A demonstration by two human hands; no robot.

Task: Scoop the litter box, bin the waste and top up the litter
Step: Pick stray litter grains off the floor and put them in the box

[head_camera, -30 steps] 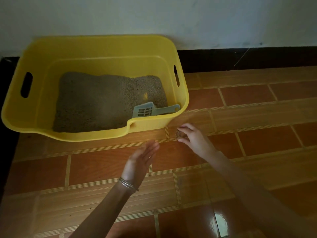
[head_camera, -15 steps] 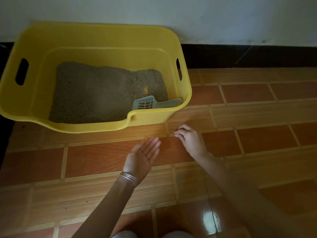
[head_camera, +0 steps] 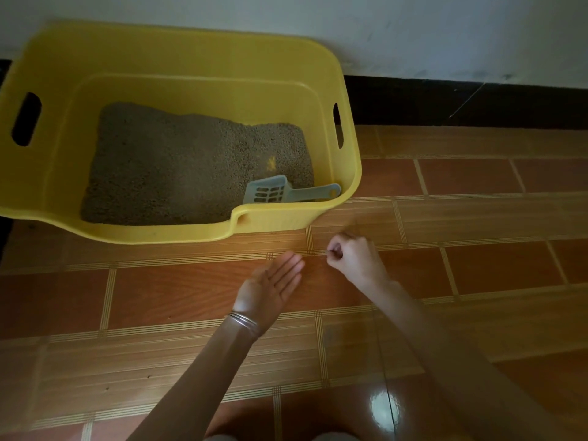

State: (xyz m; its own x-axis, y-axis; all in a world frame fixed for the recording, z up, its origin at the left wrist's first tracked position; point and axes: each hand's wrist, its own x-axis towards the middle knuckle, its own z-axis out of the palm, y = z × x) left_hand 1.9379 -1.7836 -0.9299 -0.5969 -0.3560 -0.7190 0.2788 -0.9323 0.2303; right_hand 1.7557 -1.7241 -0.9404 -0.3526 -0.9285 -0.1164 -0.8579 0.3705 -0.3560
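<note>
Yellow litter box (head_camera: 191, 52): far left on the tile floor (head_camera: 477, 265), against the wall, litter (head_camera: 191, 167) inside.
Scoop (head_camera: 270, 192): lying in its near right corner, handy to grab.
Right hand (head_camera: 353, 259): pinching a tiny speck (head_camera: 328, 250) near the box, stray litter I guess.
Left hand (head_camera: 270, 288): palm up, fingers straight, just beside it, probably as a catch tray.

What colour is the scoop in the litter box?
Pale grey-blue scoop, seen in the head view.
</note>
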